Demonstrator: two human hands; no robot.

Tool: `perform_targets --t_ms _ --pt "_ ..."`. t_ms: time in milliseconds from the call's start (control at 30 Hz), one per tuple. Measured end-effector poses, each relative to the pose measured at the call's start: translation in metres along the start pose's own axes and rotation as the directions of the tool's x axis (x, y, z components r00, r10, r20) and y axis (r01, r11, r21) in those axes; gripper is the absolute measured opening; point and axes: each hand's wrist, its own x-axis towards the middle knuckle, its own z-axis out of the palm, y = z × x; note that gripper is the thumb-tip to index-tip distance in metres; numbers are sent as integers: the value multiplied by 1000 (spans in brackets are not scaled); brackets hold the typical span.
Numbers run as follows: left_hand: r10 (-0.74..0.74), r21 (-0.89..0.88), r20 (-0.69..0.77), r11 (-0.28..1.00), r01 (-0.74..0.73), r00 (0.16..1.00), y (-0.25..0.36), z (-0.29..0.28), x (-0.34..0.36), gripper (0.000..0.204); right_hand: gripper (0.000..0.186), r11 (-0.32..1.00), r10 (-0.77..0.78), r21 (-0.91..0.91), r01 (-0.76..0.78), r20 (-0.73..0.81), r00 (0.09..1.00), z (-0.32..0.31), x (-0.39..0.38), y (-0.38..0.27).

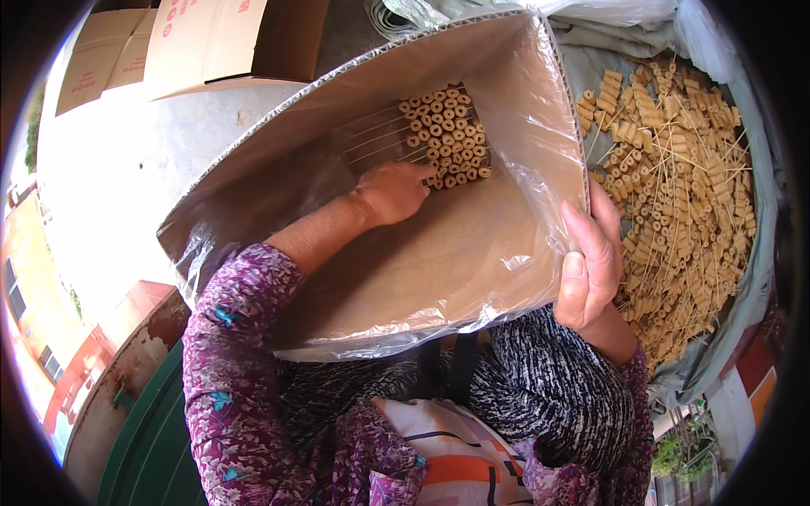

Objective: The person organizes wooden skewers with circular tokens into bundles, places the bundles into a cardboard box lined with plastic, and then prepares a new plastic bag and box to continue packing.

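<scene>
A cardboard box (405, 295) with a clear plastic liner (531, 202) tilts open above my lap. Inside, at the far right corner, lie neatly stacked skewers (447, 126) of tan, ring-ended food pieces, their thin sticks running left. My left hand (396, 192) reaches into the box, fingers mostly curled and fingertips against the near left side of the stack; anything within them is hidden. With my right hand (591, 253) I grip the box's right wall through the liner, thumb on the near side and fingers wrapped behind the edge.
To the right, a large heap of loose skewers (683, 194) lies on a pale grey-green sheet (764, 202). More cardboard boxes (202, 42) stand at the far left on the light floor (160, 143). A green round object (152, 430) sits near my left elbow.
</scene>
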Motion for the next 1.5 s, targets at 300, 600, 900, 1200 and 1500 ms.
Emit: perform_targets --t_ms 300,600,900,1200,1500 --pt "7 107 80 994 -15 997 21 20 17 37 35 1000 -3 -29 2 -28 1000 1 6 4" --pt "-29 95 118 995 18 993 26 16 23 49 33 1000 8 -11 -8 -33 999 2 8 5" --pt "-100 154 3 983 98 995 23 18 31 50 34 1000 -8 -8 7 -30 1000 2 9 7" --pt "-99 66 -77 992 104 992 19 13 32 58 32 1000 -19 -20 18 -39 999 2 8 10" --pt "-158 88 -171 981 175 972 8 18 44 60 33 1000 -12 -6 12 -37 999 3 8 9"
